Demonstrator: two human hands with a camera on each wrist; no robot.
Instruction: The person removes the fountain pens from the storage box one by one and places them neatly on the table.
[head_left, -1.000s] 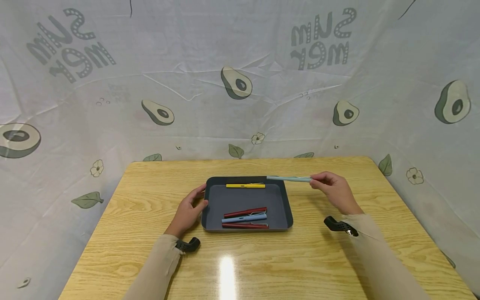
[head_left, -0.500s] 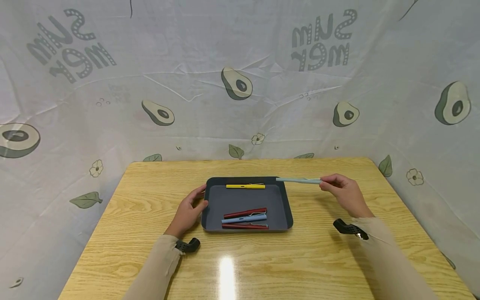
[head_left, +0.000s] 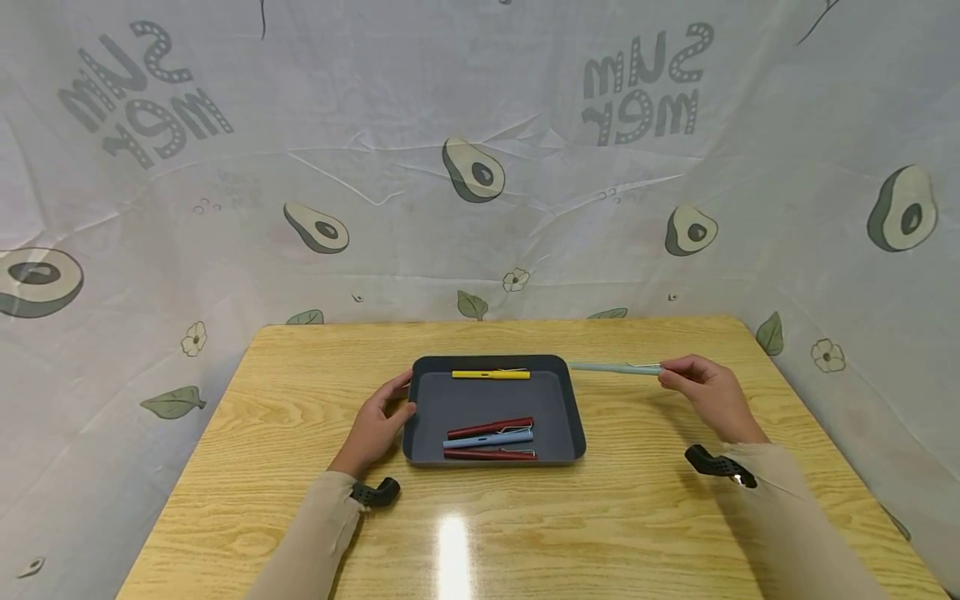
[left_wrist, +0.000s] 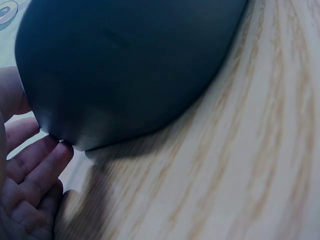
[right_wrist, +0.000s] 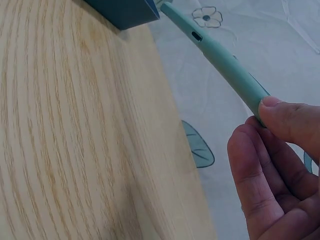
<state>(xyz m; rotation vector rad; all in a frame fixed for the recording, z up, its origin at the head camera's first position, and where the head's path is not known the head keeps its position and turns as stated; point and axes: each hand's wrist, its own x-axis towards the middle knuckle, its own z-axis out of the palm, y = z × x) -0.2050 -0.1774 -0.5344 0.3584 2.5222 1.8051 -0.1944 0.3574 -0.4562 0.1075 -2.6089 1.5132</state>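
pinching the green pen (head_left: 615,368) near its clip end between thumb and fingertips of the right hand (head_left: 712,396), up off the table (head_left: 622,508). pointing it leftward, nearly level, with the free end just beside the far right corner of the tray (head_left: 480,402); cannot tell whether touching. gripping the tray's left side with the left hand (head_left: 375,423), thumb at the rim and fingers against the outer wall, so with the hands well apart.

by look, probably light, stiff and smooth, more apt to roll or slip between fingertips than to bend. likely sturdy enough for a firm pinch, with no need to squeeze hard. better held around the middle of the barrel for balance; taken by one end, liable to dip at the other. best not to tug on the clip.

inside the tray, to be seen: the yellow pen (head_left: 491,375) by the far wall, and nearer, the blue pen (head_left: 489,437) between the far red pen (head_left: 487,427) and the near red pen (head_left: 483,455).
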